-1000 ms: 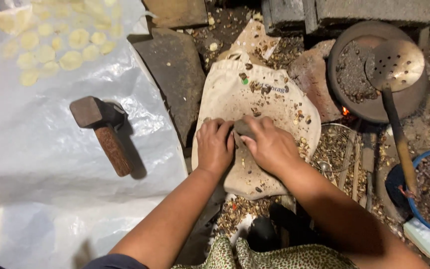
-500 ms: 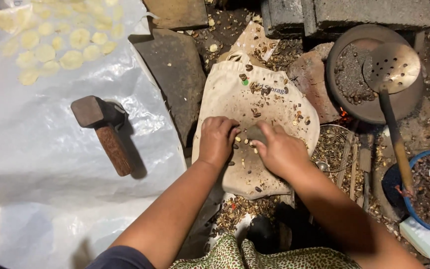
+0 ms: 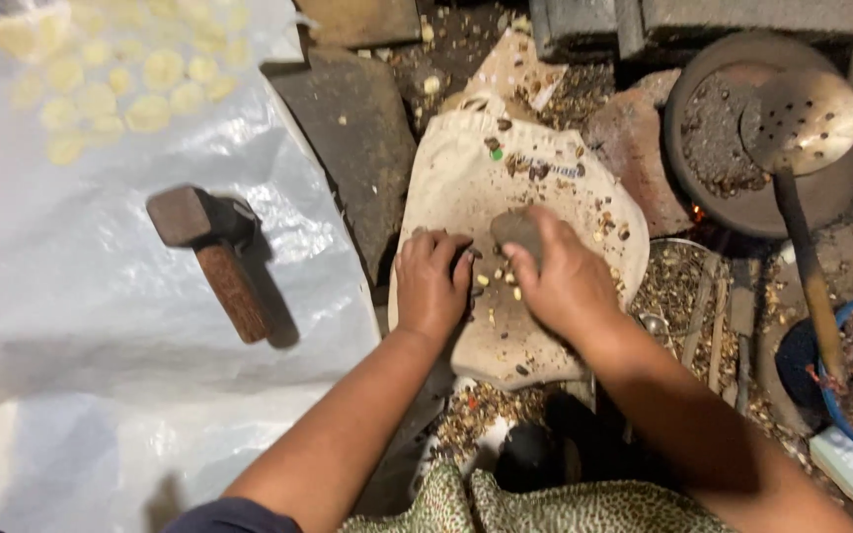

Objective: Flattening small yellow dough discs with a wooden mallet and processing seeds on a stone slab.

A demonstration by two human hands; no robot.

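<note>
Right hand: grip curled over a grey-brown stone, fingers wrapped round its near side, the stone's far end showing beyond the fingertips. Stone sits low over a beige cloth spread on the ground.

Left hand: just beside the right, palm down on the same cloth, fingers bent and pressed together at the tips; cannot tell whether they pinch anything. Between the two hands, a few pale kernels and dark shell bits lie on the cloth.

Beyond the stone, more shell fragments are scattered over the cloth's far part.

Left of the left hand, well apart: a hammer with a rusty head and wooden handle lying on a white plastic sheet. Farther out on that sheet, a cluster of pale yellow round pieces.

Right of the right hand: shell litter on the ground, then a blue basin of dark shells. Farther off, a round dark pan with a perforated ladle resting across it, an orange glow just under its near rim.
</note>
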